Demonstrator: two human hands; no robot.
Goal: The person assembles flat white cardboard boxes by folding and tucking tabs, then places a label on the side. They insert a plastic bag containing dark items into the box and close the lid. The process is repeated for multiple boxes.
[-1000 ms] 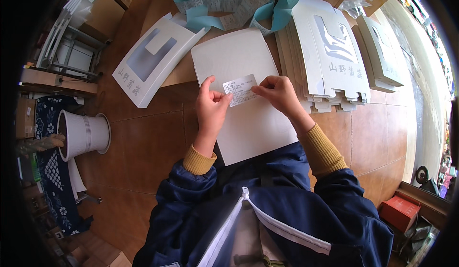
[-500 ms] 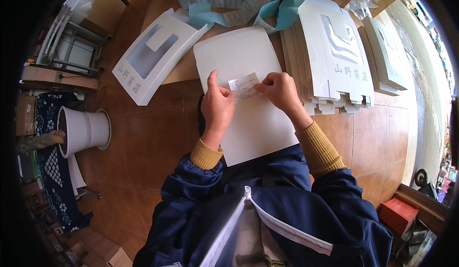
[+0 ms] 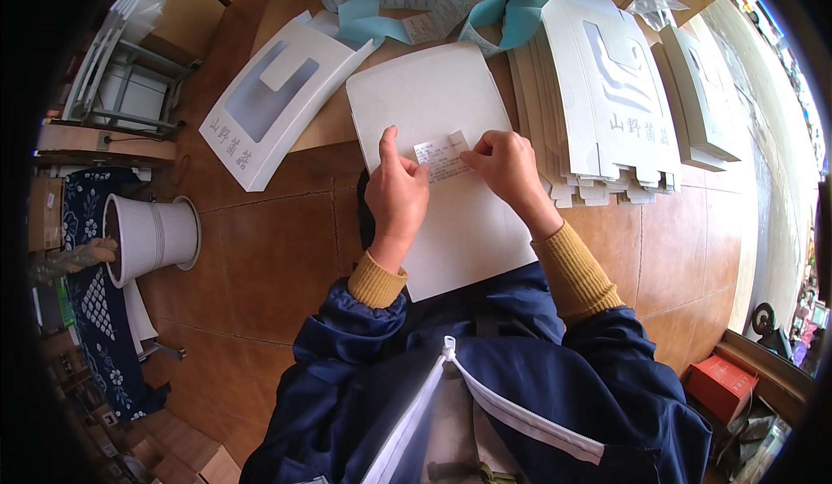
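Note:
A flat white cardboard box [image 3: 464,241] rests on my lap, its far end against the table's edge. Near its middle lies a small white printed label [image 3: 444,160]. The thumb and forefinger of my right hand [image 3: 511,165] are closed in a pinch on the label's right edge. At the label's left edge is the thumb of my left hand [image 3: 397,191]; its forefinger points up and apart from the thumb, over the box. Beyond the box, a curling strip of printed labels on blue-green backing [image 3: 373,26] lies on the table.
A white box with a cut-out window [image 3: 269,94] sits on the table's left. On the right stand a stack of flat white boxes [image 3: 611,85] and another white windowed box [image 3: 700,94]. A white plant pot [image 3: 152,237] is on the left, a red box [image 3: 721,387] at lower right.
The view has shifted very slightly. Both hands stay at the label, which lies a touch flatter against the white box.

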